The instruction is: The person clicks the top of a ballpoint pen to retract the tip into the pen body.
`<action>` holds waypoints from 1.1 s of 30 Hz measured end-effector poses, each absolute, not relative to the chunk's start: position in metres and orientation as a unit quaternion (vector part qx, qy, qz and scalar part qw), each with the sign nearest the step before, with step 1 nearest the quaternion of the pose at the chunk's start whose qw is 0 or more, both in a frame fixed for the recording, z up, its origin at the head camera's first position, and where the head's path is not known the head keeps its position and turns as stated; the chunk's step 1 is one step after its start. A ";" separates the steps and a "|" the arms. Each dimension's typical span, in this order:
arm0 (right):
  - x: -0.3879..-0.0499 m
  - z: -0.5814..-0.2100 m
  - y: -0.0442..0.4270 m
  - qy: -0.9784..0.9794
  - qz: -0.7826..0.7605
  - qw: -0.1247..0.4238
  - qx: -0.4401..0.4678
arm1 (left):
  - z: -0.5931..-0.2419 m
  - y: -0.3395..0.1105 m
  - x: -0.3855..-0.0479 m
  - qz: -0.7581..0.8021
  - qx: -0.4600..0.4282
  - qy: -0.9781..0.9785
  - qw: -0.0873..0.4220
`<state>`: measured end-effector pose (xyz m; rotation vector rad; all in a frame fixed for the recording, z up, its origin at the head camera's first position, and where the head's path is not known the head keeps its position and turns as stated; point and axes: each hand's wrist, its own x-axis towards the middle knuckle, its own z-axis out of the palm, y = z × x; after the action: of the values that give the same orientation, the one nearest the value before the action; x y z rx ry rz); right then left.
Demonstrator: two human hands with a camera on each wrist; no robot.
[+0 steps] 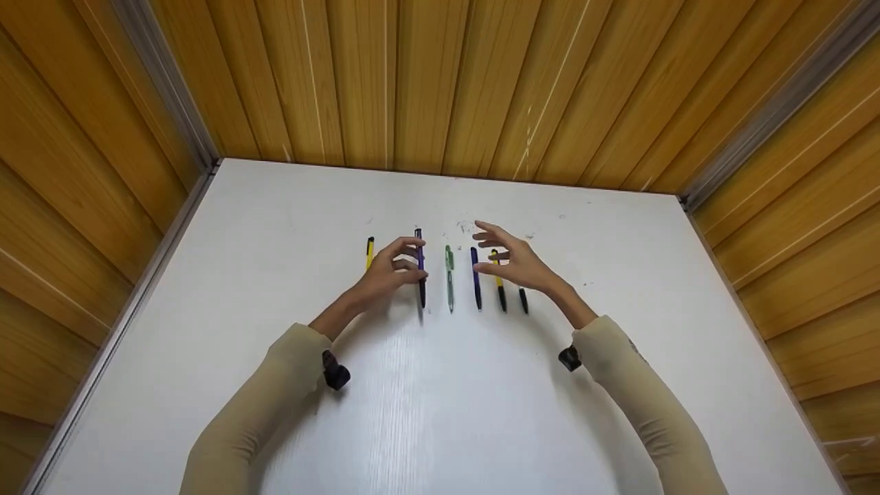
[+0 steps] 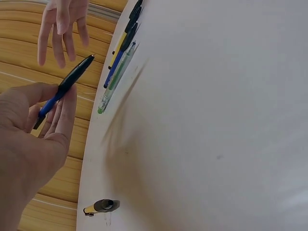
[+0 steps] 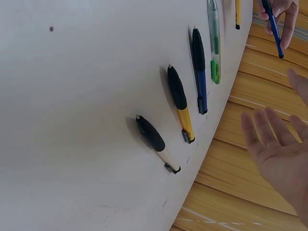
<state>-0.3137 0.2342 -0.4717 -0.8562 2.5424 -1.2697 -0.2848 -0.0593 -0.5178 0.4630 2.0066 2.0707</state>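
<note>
My left hand [image 1: 393,269] pinches a blue pen with a black grip [image 2: 72,79] between thumb and fingers, raised off the table. Over the right end of the pen row hovers my right hand [image 1: 517,261], its fingers spread and holding nothing. Beneath and beside it lie a second blue pen [image 3: 198,72], a yellow pen with a black grip [image 3: 179,101] and a white-and-black pen [image 3: 156,142]. A green clear pen [image 1: 450,275] lies between the two hands. Left of my left hand is another yellow pen [image 1: 370,251], partly covered by that hand in the head view.
The pens lie on a white table [image 1: 440,412] with small dark marks near its far side. Yellow wood-look panels [image 1: 426,82] stand behind and at both sides, joined by grey metal corner posts [image 1: 172,89]. Black wrist cameras [image 1: 335,371] hang under both sleeves.
</note>
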 end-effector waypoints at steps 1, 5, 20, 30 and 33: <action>-0.314 -0.473 0.231 0.852 -0.426 0.089 -0.290 | -0.518 -0.059 -0.284 0.707 0.156 0.681 0.113; -0.314 -0.479 0.219 0.842 -0.437 0.096 -0.300 | -0.518 -0.059 -0.284 0.708 0.152 0.679 0.121; -0.312 -0.493 0.181 0.814 -0.473 0.096 -0.325 | -0.522 -0.052 -0.282 0.707 0.177 0.673 0.127; -0.308 -0.501 0.168 0.802 -0.492 0.106 -0.323 | -0.524 -0.052 -0.281 0.716 0.179 0.662 0.134; -0.307 -0.504 0.167 0.791 -0.506 0.109 -0.326 | -0.525 -0.053 -0.280 0.718 0.177 0.659 0.137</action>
<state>-0.3071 0.1667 -0.5039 -0.9588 2.3257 -1.4894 -0.2798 -0.0526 -0.5247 0.5124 1.9082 2.0767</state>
